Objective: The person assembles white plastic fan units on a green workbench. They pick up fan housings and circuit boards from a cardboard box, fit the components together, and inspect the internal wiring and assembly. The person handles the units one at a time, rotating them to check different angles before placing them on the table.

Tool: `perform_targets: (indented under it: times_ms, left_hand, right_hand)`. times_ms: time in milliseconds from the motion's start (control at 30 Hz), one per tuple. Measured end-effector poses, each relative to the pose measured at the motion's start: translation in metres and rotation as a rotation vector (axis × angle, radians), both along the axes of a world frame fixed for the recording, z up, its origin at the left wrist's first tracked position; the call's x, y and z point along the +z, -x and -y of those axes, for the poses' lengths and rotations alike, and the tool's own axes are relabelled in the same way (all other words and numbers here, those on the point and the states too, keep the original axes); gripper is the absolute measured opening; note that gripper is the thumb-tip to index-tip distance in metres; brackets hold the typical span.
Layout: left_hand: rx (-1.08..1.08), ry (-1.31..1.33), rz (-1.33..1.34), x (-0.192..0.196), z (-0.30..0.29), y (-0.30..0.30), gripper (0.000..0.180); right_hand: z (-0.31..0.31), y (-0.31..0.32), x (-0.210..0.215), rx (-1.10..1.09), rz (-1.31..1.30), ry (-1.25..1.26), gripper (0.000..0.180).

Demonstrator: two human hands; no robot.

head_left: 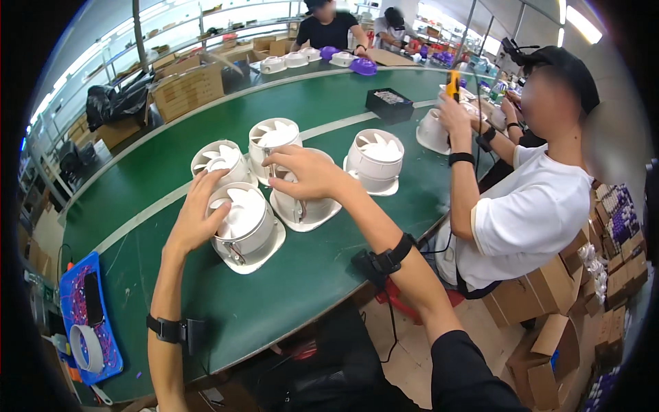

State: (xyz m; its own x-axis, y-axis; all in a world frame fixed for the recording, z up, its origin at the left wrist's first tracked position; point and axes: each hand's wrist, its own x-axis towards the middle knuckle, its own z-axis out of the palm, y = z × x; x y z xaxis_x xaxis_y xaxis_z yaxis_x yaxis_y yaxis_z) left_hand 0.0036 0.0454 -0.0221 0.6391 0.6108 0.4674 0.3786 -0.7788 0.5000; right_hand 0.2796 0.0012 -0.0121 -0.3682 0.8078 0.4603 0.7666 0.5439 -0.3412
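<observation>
Across the green desk (329, 264) stand five white fan units, four clustered together and a fifth (374, 165) apart to the right. The left hand (198, 214), thumb and fingers spread wide, lies over the left side of the nearest fan (248, 239), gripping nothing. Beside it, the right hand (312, 172), fingers partly curled, reaches over another fan (314, 209); I cannot tell whether it has hold of that one. A blue tray (115, 357) sits at the far left.

The right hand (310, 172) partly hides a white fan (314, 210) beneath it. The left forearm (166, 367) is cut off below. Bits (74, 303) in a blue tray (93, 257) are too small to identify.
</observation>
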Motion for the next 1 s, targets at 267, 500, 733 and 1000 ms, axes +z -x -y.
perform_targets:
  times_ms: [267, 500, 733, 1000]
  left_hand:
    - [0.149, 0.097, 0.273, -0.07, -0.018, 0.047, 0.067]
    - [-0.019, 0.079, 0.324, -0.075, -0.022, 0.055, 0.083]
    - [0.091, -0.269, 0.386, -0.087, -0.024, 0.042, 0.074]
    - [0.279, -0.257, 0.269, -0.092, -0.031, 0.052, 0.051]
  right_hand:
    - [-0.039, 0.036, 0.005, -0.077, 0.119, -0.132, 0.051]
    - [-0.056, 0.053, 0.005, -0.083, 0.295, 0.068, 0.052]
    - [-0.058, 0.051, 0.02, -0.18, 0.338, 0.223, 0.045]
    - [0.015, 0.18, 0.038, 0.133, -0.003, 0.151, 0.023]
